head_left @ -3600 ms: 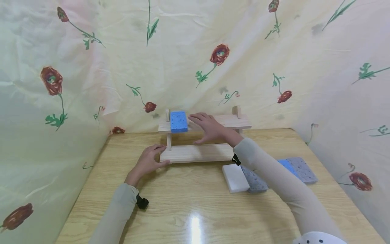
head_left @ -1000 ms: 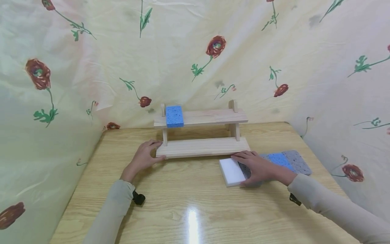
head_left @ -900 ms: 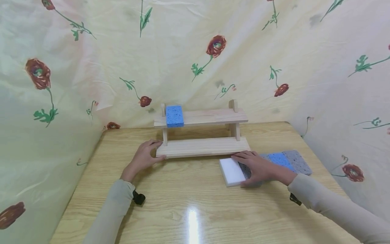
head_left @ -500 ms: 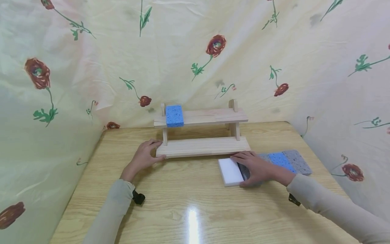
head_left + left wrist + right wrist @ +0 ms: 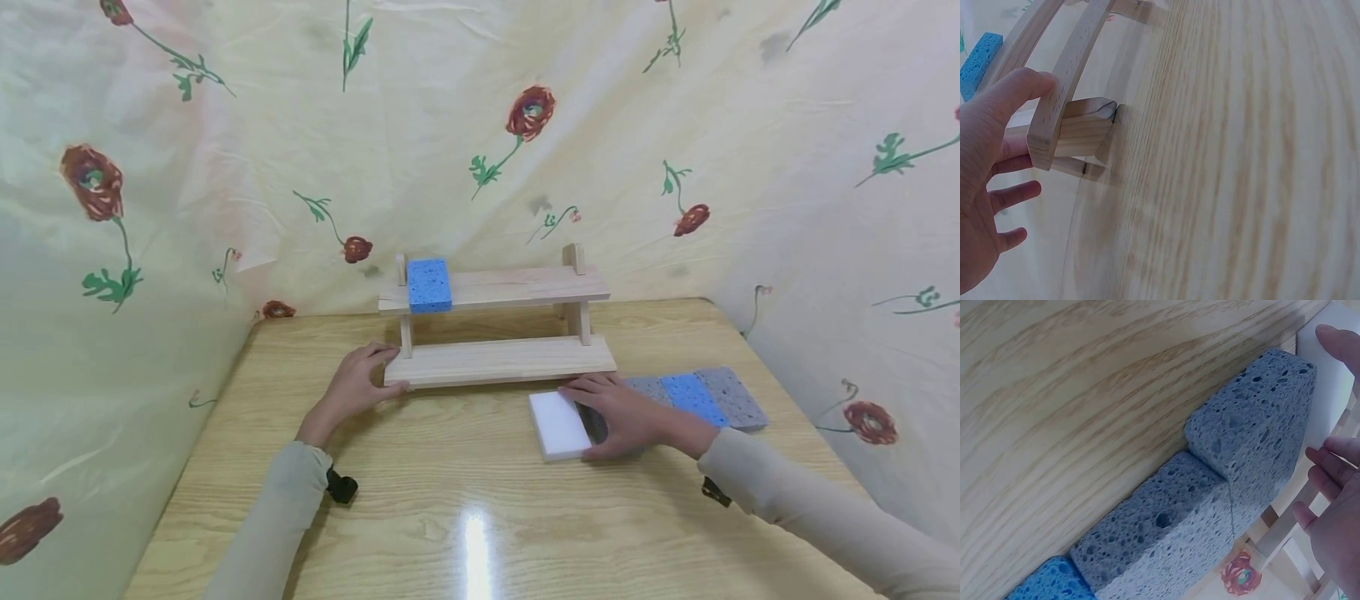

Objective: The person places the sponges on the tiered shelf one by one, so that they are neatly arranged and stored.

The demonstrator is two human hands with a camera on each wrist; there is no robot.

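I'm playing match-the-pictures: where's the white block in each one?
Head: the white block is right of centre, gripped by the right hand.
Left wrist: not in it.
Right wrist: top right, beside a grey sponge.
Shared landmark: the wooden shelf.

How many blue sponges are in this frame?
2: one blue sponge on the left of the upper shelf, another blue sponge on the table between two gray sponges.

Two blue sponges (image 5: 430, 285), three grey sponges (image 5: 732, 398), one white block (image 5: 557, 425), one wooden rack (image 5: 580, 323) with two shelves (image 5: 498, 362) and one worktop (image 5: 390, 525) are showing.
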